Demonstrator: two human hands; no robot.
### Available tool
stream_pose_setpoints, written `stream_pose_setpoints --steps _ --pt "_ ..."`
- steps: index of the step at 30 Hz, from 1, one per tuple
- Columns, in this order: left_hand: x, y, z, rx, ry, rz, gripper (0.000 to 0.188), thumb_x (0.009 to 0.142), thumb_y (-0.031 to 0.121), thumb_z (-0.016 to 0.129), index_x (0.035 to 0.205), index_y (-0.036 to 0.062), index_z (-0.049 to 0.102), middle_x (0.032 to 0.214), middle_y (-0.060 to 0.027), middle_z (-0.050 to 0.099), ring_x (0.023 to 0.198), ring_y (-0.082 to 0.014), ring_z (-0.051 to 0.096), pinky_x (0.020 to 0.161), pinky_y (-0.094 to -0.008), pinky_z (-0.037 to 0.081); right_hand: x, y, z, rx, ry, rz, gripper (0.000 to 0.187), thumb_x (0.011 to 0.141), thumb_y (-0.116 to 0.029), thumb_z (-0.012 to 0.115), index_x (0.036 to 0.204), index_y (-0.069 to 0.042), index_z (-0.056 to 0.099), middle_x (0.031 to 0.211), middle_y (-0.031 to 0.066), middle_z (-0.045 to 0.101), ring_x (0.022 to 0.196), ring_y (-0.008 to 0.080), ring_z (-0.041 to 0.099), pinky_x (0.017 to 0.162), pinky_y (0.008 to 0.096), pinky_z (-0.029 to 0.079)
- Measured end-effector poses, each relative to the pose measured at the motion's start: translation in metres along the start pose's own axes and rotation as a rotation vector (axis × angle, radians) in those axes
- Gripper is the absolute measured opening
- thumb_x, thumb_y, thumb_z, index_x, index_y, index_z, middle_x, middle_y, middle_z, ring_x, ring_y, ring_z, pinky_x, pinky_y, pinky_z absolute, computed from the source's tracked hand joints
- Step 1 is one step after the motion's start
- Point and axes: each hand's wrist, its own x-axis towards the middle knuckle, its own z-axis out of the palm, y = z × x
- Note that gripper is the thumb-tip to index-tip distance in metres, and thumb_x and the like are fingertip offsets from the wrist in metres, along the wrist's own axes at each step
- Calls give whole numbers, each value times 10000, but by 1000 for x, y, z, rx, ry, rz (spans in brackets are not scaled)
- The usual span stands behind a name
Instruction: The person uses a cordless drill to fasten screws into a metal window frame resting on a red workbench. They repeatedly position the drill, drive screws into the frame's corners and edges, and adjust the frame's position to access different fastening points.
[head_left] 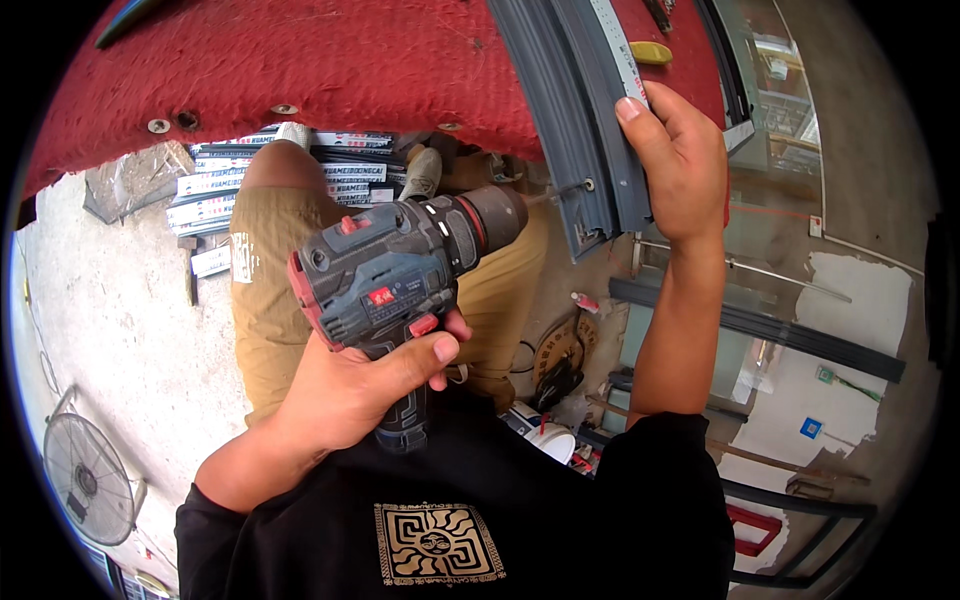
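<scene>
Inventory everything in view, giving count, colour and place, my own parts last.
Cordless drill: one, dark blue-grey and red, in the left hand
Grooved profile: at least one, grey, under the right hand
Fuzzy covering: one, red, across the top
Oval object: one, yellow, on the covering
Labelled strips: several, white and blue, floor beneath the covering
Fan: one, grey, lower left
Long bar: at least one, dark grey, right
Small frame: one, red, lower right
Other clutter: uncounted, mixed, right, too small to tell
Shirt: one, black, bottom
Trousers: one pair, khaki, centre
Left hand: one, bare, centre-left
Right hand: one, bare, upper right
</scene>
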Motion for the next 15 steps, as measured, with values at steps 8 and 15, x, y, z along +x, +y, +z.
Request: stream_pose_setpoints --steps 8,15 --pt "1 -5 -4 -19 -20 20 227 1000 48 769 1192 18 652 1077 -72 715 861 -127 670 731 -287 604 1 0 -2 5 -3 3 371 1006 -345 724 933 18 707 623 60 532 587 101 454 550 338 391" --pt "5 -6 -6 39 -11 26 314 978 31 722 1270 5 611 1102 -119 728 788 -169 681 726 -307 590 0 0 -1 -20 1 -8 371 1007 -346 724 923 14 703 625 61 534 586 104 455 552 336 394"
